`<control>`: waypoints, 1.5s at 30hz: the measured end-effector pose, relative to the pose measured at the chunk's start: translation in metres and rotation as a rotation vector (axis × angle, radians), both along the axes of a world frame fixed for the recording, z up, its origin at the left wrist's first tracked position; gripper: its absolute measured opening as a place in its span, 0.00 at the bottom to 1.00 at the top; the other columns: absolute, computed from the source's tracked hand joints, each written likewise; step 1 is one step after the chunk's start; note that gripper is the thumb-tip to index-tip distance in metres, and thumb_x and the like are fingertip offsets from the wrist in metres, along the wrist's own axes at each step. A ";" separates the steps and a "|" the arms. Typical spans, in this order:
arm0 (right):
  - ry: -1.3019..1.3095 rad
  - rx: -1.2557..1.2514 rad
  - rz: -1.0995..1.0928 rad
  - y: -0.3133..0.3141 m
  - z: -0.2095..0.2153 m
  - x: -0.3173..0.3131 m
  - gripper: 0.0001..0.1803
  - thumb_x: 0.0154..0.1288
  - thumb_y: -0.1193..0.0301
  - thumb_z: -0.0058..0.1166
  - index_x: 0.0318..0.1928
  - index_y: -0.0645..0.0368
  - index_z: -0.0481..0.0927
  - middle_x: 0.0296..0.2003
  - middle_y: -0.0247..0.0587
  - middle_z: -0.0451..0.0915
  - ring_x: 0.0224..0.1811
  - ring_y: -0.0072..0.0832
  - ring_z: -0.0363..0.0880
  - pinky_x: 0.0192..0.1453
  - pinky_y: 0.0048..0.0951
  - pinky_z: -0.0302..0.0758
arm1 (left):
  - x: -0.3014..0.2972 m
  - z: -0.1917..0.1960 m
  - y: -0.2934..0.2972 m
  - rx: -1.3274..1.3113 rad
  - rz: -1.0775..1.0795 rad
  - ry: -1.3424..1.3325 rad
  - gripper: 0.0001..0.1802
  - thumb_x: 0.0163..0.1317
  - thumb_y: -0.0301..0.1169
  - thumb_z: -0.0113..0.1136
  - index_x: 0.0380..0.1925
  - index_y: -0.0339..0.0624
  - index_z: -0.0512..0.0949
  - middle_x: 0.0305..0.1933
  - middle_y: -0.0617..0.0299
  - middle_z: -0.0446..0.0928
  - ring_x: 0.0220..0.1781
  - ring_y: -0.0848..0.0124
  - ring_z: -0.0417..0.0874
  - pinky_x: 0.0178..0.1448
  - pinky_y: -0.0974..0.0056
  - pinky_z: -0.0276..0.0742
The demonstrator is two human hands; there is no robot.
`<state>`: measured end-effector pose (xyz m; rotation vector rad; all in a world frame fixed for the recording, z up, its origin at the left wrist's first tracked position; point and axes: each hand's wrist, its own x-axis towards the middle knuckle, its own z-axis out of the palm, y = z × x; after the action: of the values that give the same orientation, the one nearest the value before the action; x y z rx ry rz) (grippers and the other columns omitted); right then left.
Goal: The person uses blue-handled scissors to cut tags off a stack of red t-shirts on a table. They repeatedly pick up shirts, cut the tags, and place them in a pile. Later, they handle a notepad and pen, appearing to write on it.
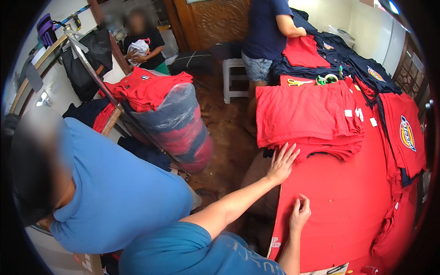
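A stack of folded red T-shirts (305,114) lies on the red-covered table (337,197). My left hand (283,164) reaches across to its near left corner, fingers spread and resting against the lower shirts. Closer to me, my right hand (300,213) is over the table's left side, loosely bent, thumb apart from the fingers, with nothing visible in it. Small white tags (348,113) show along the right side of the stack.
Yellow scissors (299,82) and tape rolls (327,79) lie behind the stack. Printed shirts (405,137) line the table's right edge. A person in blue (123,183) is close on my left; a plastic-wrapped bundle (178,123) stands beyond. Another person (263,36) handles red cloth at the far end.
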<state>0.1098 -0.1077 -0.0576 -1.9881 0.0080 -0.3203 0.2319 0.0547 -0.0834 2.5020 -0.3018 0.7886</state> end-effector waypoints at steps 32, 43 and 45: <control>-0.085 -0.188 -0.278 -0.076 0.005 -0.087 0.08 0.63 0.76 0.50 0.41 0.62 0.80 0.38 0.51 0.78 0.41 0.48 0.78 0.44 0.39 0.76 | 0.039 0.080 -0.010 0.069 -0.019 -0.264 0.35 0.49 0.46 0.70 0.58 0.46 0.73 0.63 0.55 0.68 0.68 0.57 0.63 0.68 0.43 0.57; -0.097 -0.335 -0.276 -0.064 0.011 -0.078 0.08 0.58 0.83 0.52 0.38 0.63 0.79 0.35 0.48 0.79 0.38 0.43 0.81 0.41 0.36 0.78 | 0.087 0.106 -0.023 0.510 -0.136 -0.100 0.13 0.53 0.27 0.58 0.40 0.48 0.80 0.32 0.62 0.77 0.35 0.63 0.78 0.40 0.55 0.75; -0.052 -0.338 -0.275 -0.065 0.008 -0.077 0.08 0.58 0.83 0.52 0.38 0.63 0.79 0.35 0.48 0.79 0.38 0.43 0.81 0.41 0.36 0.78 | 0.100 0.125 -0.020 0.513 -0.275 0.174 0.16 0.59 0.35 0.60 0.47 0.45 0.80 0.39 0.56 0.81 0.42 0.59 0.82 0.47 0.56 0.77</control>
<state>0.0328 -0.1725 -0.0493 -2.3168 0.2083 -0.5821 0.3319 0.0343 0.0412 2.8819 -0.8556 0.4135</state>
